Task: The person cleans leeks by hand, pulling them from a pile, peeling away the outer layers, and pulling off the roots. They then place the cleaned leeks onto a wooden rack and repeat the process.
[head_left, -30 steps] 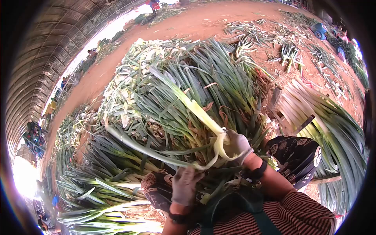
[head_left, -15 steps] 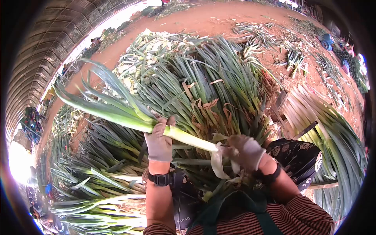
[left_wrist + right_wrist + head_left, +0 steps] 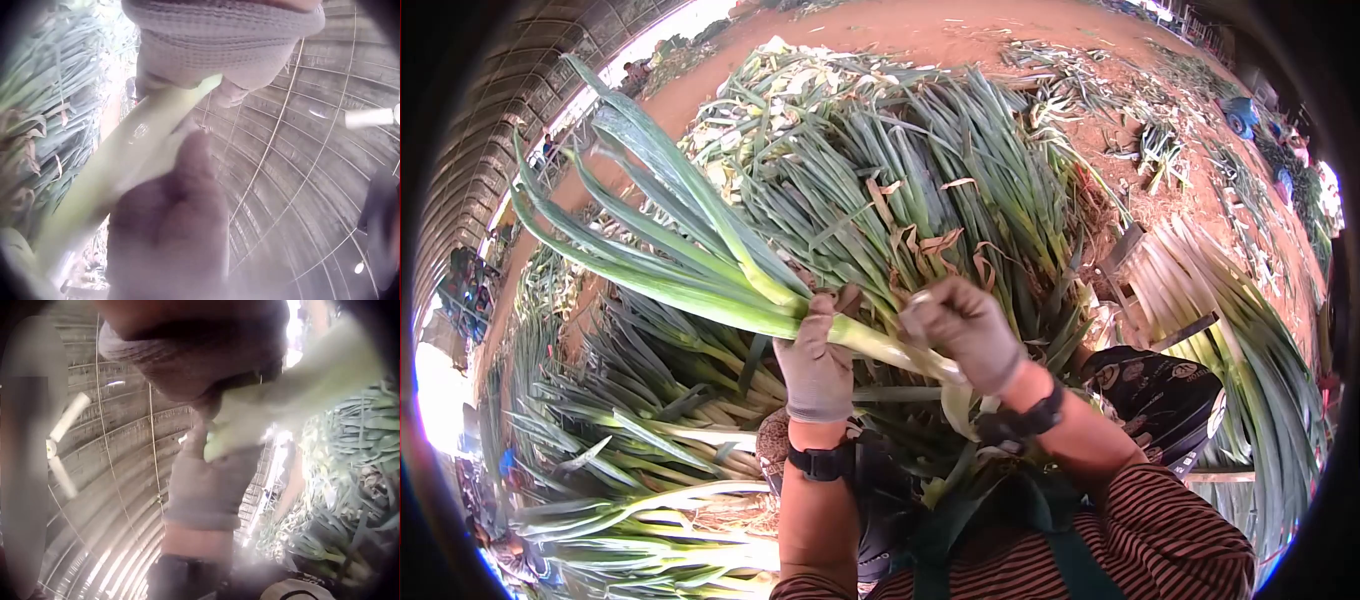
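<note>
In the head view a large green onion (image 3: 690, 290) slants across the person's front, green leaves at upper left, pale stem at lower right. The gloved left hand (image 3: 816, 365) grips it where the leaves meet the stem. Just above the stem, the gloved right hand (image 3: 970, 335) has its fingers bent against it; whether they pinch a layer is blurred. A loose pale strip (image 3: 958, 408) hangs near the stem's lower end. The left wrist view shows the stem (image 3: 119, 147) between the left hand (image 3: 225, 47) and the right hand (image 3: 172, 237).
A heap of green onions (image 3: 940, 170) lies ahead, with more unsorted stalks (image 3: 670, 370) at left. Peeled pale stalks (image 3: 1220, 310) rest on a rack (image 3: 1185, 332) at right. Scraps (image 3: 800, 80) cover the heap's far edge. The person's knee (image 3: 1150, 400) is beside the rack.
The left hand rose from low beside the lap and took hold of the onion, whose leaves swung to the upper left. The right hand moved from the stem's lower end up and left along it.
</note>
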A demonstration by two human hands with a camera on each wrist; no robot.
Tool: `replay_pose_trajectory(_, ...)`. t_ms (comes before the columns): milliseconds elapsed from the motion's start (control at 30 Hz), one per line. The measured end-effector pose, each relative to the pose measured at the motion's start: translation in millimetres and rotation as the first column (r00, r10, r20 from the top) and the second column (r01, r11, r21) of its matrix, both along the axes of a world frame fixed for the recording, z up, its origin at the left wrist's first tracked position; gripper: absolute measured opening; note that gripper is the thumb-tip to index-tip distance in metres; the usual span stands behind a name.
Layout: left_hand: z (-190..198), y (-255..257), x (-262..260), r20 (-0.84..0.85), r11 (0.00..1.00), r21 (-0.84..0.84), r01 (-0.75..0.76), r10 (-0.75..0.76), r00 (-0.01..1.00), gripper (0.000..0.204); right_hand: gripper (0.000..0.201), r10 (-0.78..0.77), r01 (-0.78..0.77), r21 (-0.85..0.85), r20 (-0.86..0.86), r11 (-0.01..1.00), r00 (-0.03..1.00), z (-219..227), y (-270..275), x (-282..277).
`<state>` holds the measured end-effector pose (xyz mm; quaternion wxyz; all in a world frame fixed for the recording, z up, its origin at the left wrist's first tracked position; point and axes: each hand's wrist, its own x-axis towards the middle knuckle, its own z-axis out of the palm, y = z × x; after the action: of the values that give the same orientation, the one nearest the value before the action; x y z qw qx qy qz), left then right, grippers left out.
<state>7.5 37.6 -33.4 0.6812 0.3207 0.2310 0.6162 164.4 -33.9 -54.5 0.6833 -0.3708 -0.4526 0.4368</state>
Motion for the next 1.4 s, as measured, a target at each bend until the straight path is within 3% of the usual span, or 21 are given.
replay_pose_trajectory(33, 1.6, 1.0, -6.9, -0.02, 1.0, 0.017, -0.001, 0.001, 1.0, 0.043, 0.008, 0.026, -0.095, -0.239, -0.277, 0.966, 0.961, 13.9, -16.7, 16.5)
replay_pose_trajectory(100, 4.8, 1.1, -18.6, -0.057, 0.999, 0.05, 0.004, -0.001, 0.998, 0.043, 0.012, -0.247, 0.198, -0.461, -0.047, 0.865, 0.968, 9.2, -34.8, 53.0)
replay_pose_trajectory(167, 2.1, 0.8, -18.6, -0.039, 0.999, 0.042, 0.004, -0.002, 0.999, 0.041, 0.015, -0.218, 0.256, -0.589, 0.136, 0.766, 0.966, -30.2, -53.2, 99.2)
replay_pose_trajectory(233, -0.3, -5.5, -7.0, -0.014, 1.0, 0.009, 0.019, -0.019, 1.0, 0.043, 0.024, -0.266, 0.446, -0.535, 0.382, 0.717, 0.885, -64.4, -60.0, 117.8)
replay_pose_trajectory(267, 3.3, -10.8, 1.3, -0.077, 0.998, 0.025, -0.05, 0.052, 0.996, 0.032, 0.028, -0.328, 0.654, -0.264, 0.696, 0.709, 0.638, -62.7, -63.5, 118.4)
replay_pose_trajectory(300, 6.3, -11.2, 3.3, -0.084, 0.996, -0.031, -0.078, 0.075, 0.994, 0.03, 0.032, -0.385, 0.729, 0.062, 0.878, 0.682, 0.285, -60.3, -67.9, 117.2)
replay_pose_trajectory(367, 12.2, -5.0, -0.1, -0.107, 0.982, -0.128, -0.136, 0.122, 0.987, 0.025, 0.052, -0.434, 0.586, 0.251, 0.88, 0.771, 0.194, -9.6, -69.2, 92.4)
replay_pose_trajectory(400, 6.2, 0.5, -5.8, -0.237, 0.994, 0.021, -0.107, 0.109, 0.965, 0.022, 0.063, -0.42, 0.408, 0.329, 0.894, 0.852, 0.155, 11.1, -69.5, 79.8)
replay_pose_trajectory(433, 10.4, 2.1, -6.1, -0.195, 0.992, -0.024, -0.125, 0.118, 0.974, 0.022, 0.071, -0.396, 0.228, 0.351, 0.897, 0.908, 0.198, 20.6, -69.2, 63.9)
replay_pose_trajectory(467, 16.9, 3.8, -4.5, -0.148, 0.987, -0.071, -0.142, 0.13, 0.98, 0.022, 0.073, -0.081, 0.178, 0.064, 0.992, 0.982, 0.092, 22.9, -74.4, 48.7)
replay_pose_trajectory(500, 20.4, 5.2, -4.7, -0.098, 0.98, -0.119, -0.159, 0.148, 0.984, 0.021, 0.067, 0.037, 0.049, -0.04, 0.997, 0.998, 0.061, 14.6, -68.0, 37.8)
replay_pose_trajectory(533, 20.6, 7.6, -8.3, -0.042, 0.989, -0.096, -0.116, 0.113, 0.993, 0.023, 0.059, 0.366, 0.04, -0.37, 0.927, 0.928, 0.082, 5.7, -65.1, 30.4)
replay_pose_trajectory(567, 20.5, 6.5, -8.7, -0.063, 0.984, -0.099, -0.146, 0.14, 0.988, 0.024, 0.054, 0.423, -0.032, -0.429, 0.871, 0.903, 0.251, 1.5, -61.7, 28.0)
replay_pose_trajectory(633, 26.6, 1.4, -13.0, -0.117, 0.97, -0.105, -0.219, 0.207, 0.971, 0.026, 0.044, 0.262, -0.082, -0.249, 0.905, 0.965, 0.336, 2.4, -62.2, 17.7)
replay_pose_trajectory(733, 16.9, -11.3, -25.3, -0.137, 0.965, -0.196, -0.174, 0.148, 0.979, 0.029, 0.042, 0.384, -0.126, -0.364, 0.895, 0.923, 0.227, 19.3, -64.1, 4.2)
replay_pose_trajectory(833, -13.9, -5.6, -41.5, -0.08, 0.958, -0.252, -0.135, 0.118, 0.99, 0.026, 0.035, 0.392, -0.133, -0.409, 0.91, 0.903, -0.132, 18.1, -73.9, -3.3)
replay_pose_trajectory(933, -5.2, -13.1, -33.2, -0.147, 0.905, -0.337, -0.26, 0.223, 0.964, 0.026, 0.038, 0.318, -0.078, -0.336, 0.93, 0.938, -0.186, 27.0, -86.8, -4.8)
replay_pose_trajectory(1067, -30.4, 7.2, -48.7, -0.07, 0.941, -0.325, -0.098, 0.079, 0.994, 0.026, 0.037, 0.229, -0.107, -0.248, 0.959, 0.963, -0.166, 27.2, -107.2, 8.8)
replay_pose_trajectory(1233, -33.7, 17.5, -60.9, -0.097, 0.924, -0.351, -0.153, 0.126, 0.987, 0.022, 0.034, 0.281, -0.096, -0.304, 0.939, 0.948, -0.197, 38.1, -143.1, 39.1)
replay_pose_trajectory(1367, -46.1, 23.8, -78.1, -0.098, 0.933, -0.331, -0.14, 0.113, 0.989, 0.026, 0.033, 0.031, -0.112, -0.043, 0.994, 0.993, -0.106, 49.2, -187.6, 55.3)
replay_pose_trajectory(1400, -40.3, 21.6, -75.2, -0.133, 0.922, -0.333, -0.197, 0.161, 0.978, 0.026, 0.031, 0.038, -0.095, -0.058, 0.979, 0.994, -0.201, 52.5, -203.1, 58.6)
